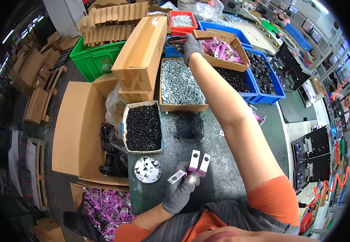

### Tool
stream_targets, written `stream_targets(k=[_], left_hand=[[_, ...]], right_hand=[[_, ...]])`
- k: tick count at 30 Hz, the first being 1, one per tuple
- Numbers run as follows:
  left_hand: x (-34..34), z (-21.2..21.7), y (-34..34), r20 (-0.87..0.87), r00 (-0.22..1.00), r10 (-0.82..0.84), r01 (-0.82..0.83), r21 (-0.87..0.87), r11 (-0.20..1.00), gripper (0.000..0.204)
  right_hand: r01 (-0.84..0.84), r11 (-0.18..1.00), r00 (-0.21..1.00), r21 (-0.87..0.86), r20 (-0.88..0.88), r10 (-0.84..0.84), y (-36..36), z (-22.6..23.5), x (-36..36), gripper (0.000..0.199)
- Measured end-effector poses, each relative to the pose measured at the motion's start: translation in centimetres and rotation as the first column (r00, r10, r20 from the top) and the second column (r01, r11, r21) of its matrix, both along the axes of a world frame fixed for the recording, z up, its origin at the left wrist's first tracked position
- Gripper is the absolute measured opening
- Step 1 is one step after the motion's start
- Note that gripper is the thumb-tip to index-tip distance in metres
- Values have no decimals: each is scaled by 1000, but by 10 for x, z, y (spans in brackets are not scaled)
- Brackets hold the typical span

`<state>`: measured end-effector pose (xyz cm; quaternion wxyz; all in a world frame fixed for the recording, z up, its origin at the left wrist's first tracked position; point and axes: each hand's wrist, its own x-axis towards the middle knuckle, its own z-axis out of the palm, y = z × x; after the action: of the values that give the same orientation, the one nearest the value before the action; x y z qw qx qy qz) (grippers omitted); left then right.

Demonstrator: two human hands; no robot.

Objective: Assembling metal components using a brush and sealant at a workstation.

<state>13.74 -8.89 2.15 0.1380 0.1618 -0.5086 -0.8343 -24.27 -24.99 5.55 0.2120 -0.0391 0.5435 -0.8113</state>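
Your left hand, grey-gloved, low over desk: fingers pinching three flat metal brackets with purple film, fanned upward. Your right hand, also gloved, stretched far forward at rim of cardboard box of purple-wrapped brackets; fingers curled, whether they grip anything you cannot tell. Nearby: box of black screws, box of silver screws, round wire fan guard, small metal dish just left of your left hand.

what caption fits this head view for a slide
Gloved left hand holds three flat metal pieces while the gloved right hand reaches toward a far blue bin.
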Motion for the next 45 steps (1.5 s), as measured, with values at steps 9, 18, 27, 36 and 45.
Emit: stream_targets(k=[9,18,27,36,45], left_hand=[[-12,0,3,-36,993,111,-111,-15,994,21],[-11,-5,3,-44,977,210,-215,-161,963,26],[-16,-18,7,-343,925,162,-367,-696,617,30],[-17,1,32,-489,872,-24,-447,-814,370,35],[-12,9,45,-525,848,-67,-462,-795,392,38]], right_hand=[[12,987,999,-163,-43,-20,34,17,17,30],[-247,817,960,-522,-17,280,200,18,109,32],[-145,961,924,-237,-380,46,353,29,212,39],[-120,990,494,73,-861,123,402,47,244,49],[-142,989,533,27,-840,100,419,47,256,44]])
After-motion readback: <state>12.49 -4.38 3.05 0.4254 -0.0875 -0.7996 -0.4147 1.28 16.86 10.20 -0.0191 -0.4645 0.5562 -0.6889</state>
